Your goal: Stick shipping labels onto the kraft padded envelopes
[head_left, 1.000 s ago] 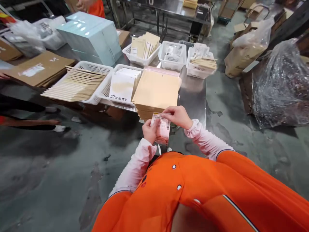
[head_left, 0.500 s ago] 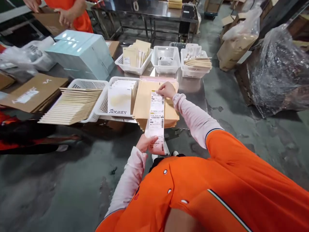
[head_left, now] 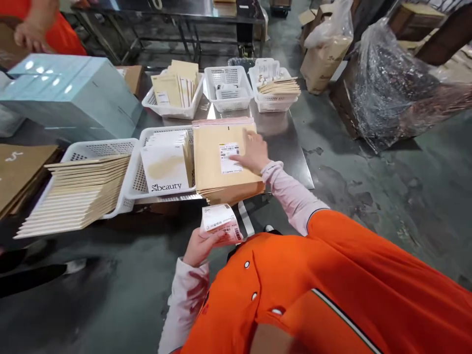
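My left hand [head_left: 199, 244] grips a folded stack of printed shipping labels [head_left: 220, 224] close to my body, below the table's front edge. My right hand [head_left: 253, 151] lies flat, fingers spread, on the top brown padded envelope of a stack [head_left: 210, 167] on the steel table. Its fingers press the right side of a white barcode label [head_left: 228, 157] that sits on that envelope. I wear an orange vest over pale pink sleeves.
A white basket [head_left: 140, 179] with "beauty" packets stands left of the envelope stack, and another [head_left: 79, 150] holds cream mailers. Three white baskets [head_left: 225, 89] line the table's far side. Pale blue boxes [head_left: 70, 96] sit at left. Another person's hand [head_left: 31, 32] shows top left. Plastic-wrapped goods [head_left: 398, 83] lie at right.
My right hand peeled a label off the strip, carried it onto the top envelope and now presses it flat. My left hand dropped lower with the remaining labels folded over.
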Tool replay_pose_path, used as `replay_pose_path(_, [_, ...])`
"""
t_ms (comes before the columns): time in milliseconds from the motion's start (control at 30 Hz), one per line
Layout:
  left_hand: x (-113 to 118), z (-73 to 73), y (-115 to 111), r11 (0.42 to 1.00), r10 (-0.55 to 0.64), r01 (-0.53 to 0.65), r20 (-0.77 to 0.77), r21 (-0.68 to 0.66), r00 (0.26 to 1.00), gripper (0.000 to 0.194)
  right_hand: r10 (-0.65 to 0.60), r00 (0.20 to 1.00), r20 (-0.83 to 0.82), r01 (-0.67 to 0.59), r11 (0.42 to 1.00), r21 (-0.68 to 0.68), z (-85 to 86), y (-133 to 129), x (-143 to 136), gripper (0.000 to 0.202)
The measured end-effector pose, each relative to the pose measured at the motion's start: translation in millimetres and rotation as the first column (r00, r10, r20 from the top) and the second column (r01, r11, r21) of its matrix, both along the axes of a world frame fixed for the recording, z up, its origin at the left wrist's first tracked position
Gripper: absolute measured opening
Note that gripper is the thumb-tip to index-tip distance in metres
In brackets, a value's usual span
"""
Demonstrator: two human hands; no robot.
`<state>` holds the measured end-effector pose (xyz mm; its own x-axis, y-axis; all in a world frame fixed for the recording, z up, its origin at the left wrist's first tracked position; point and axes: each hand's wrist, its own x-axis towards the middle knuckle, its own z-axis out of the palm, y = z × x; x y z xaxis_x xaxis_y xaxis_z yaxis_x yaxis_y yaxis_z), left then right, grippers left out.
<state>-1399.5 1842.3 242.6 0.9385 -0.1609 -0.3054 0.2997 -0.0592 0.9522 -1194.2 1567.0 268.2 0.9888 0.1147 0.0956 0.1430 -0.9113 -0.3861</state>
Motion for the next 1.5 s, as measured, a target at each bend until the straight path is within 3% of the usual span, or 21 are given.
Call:
replay_pose_path(67, [15, 14.3, -3, 0.997, -0.062, 0.058, 0.074, 0.059, 0.995, 0.036, -0.238, 0.964, -0.116, 0.248, 0.966, 0.079, 1.0, -22, -4, 0.079])
replay_pose_path(133, [27, 23.6, -10, 0.989, -0.116, 0.101, 0.134, 0.108, 0.984, 0.036, -0.320, 0.930, -0.182, 0.347, 0.926, 0.145, 0.0, -34, -7, 0.060])
replay_pose_path(233, [37, 27.4, -22, 0.985, -0.124, 0.101, 0.172, 0.138, 0.977, 0.039, -0.369, 0.923, -0.109, 0.384, 0.873, 0.300, -1.8, -34, -3, 0.041])
replay_pose_path(333, [40, 23.1, -29, 0.982, -0.134, 0.110, 0.157, 0.153, 0.978, 0.043, -0.404, 0.915, -0.014, 0.351, 0.777, 0.523, -1.3, -57, 7, 0.047])
replay_pose_path(433, [37, 18.6, -28, 0.979, -0.130, 0.107, 0.125, 0.172, 0.984, 0.047, -0.512, 0.855, 0.088, 0.323, 0.657, 0.681, -6.7, -136, -1, 0.059])
replay_pose_path(500, [30, 19.3, -28, 0.980, -0.104, 0.085, 0.100, 0.179, 0.990, 0.052, -0.585, 0.805, 0.100, 0.355, 0.609, 0.709, -19.4, -203, -20, 0.062])
replay_pose_path(567, [21, 23.6, -32, 0.984, -0.076, 0.060, 0.089, 0.170, 0.993, 0.057, -0.640, 0.768, 0.011, 0.470, 0.575, 0.670, -39.1, -258, -40, 0.057])
replay_pose_path(667, [6, 32.7, -48, 0.991, -0.061, 0.050, 0.081, 0.123, 0.995, 0.057, -0.649, 0.731, -0.212, 0.651, 0.569, 0.502, -71.9, -289, -57, 0.051])
replay_pose_path(767, [-2, 35.7, -70, 0.995, -0.068, 0.059, 0.111, 0.086, 0.992, 0.057, -0.646, 0.722, -0.246, 0.681, 0.601, 0.419, -90.8, -266, -55, 0.059])
replay_pose_path(833, [-2, 31.9, -85, 0.995, -0.068, 0.054, 0.160, 0.086, 0.985, 0.055, -0.572, 0.788, -0.227, 0.605, 0.653, 0.456, -90.8, -232, -56, 0.058])
replay_pose_path(900, [1, 25.3, -99, 0.993, -0.080, 0.063, 0.183, 0.096, 0.980, 0.052, -0.228, 0.929, -0.290, 0.362, 0.714, 0.599, -83.6, -190, -69, 0.053])
replay_pose_path(933, [3, 21.8, -106, 0.991, -0.100, 0.084, 0.168, 0.101, 0.981, 0.052, 0.061, 0.948, -0.312, 0.191, 0.676, 0.712, -78.8, -167, -80, 0.053])
replay_pose_path(967, [5, 18.5, -112, 0.987, -0.133, 0.120, 0.135, 0.103, 0.982, 0.053, 0.349, 0.891, -0.291, 0.043, 0.573, 0.818, -74.0, -144, -95, 0.057])
replay_pose_path(1000, [8, 15.6, -118, 0.982, -0.167, 0.158, 0.091, 0.100, 0.982, 0.055, 0.510, 0.828, -0.231, -0.031, 0.454, 0.890, -69.5, -122, -110, 0.063])
replay_pose_path(1033, [10, 13.1, -123, 0.979, -0.187, 0.182, 0.048, 0.088, 0.981, 0.057, 0.547, 0.817, -0.182, -0.036, 0.364, 0.931, -65.6, -101, -126, 0.065])
replay_pose_path(1067, [14, 11.0, -127, 0.983, -0.174, 0.172, 0.017, 0.066, 0.985, 0.061, 0.521, 0.838, -0.163, -0.010, 0.313, 0.950, -62.2, -83, -140, 0.065])
replay_pose_path(1100, [17, 9.0, -130, 0.993, -0.117, 0.116, 0.004, 0.036, 0.993, 0.064, 0.469, 0.867, -0.172, 0.026, 0.301, 0.953, -59.1, -69, -150, 0.064])
replay_pose_path(1167, [24, 5.2, -134, 0.994, 0.104, -0.103, 0.014, -0.032, 0.994, 0.064, 0.414, 0.883, -0.222, 0.068, 0.356, 0.932, -52.9, -51, -159, 0.061])
replay_pose_path(1233, [30, 1.4, -136, 0.954, 0.292, -0.289, 0.029, -0.077, 0.956, 0.060, 0.433, 0.871, -0.233, 0.022, 0.438, 0.899, -44.1, -45, -151, 0.059])
replay_pose_path(1400, [34, -5.9, -144, 0.907, 0.410, -0.398, 0.079, -0.135, 0.908, 0.049, 0.417, 0.903, -0.107, -0.220, 0.660, 0.718, -7.9, -43, -114, 0.023])
replay_pose_path(1500, [36, -7.5, -146, 0.835, 0.551, -0.541, 0.178, -0.103, 0.815, 0.050, 0.410, 0.911, -0.052, -0.297, 0.737, 0.607, 11.3, -35, -105, 0.014])
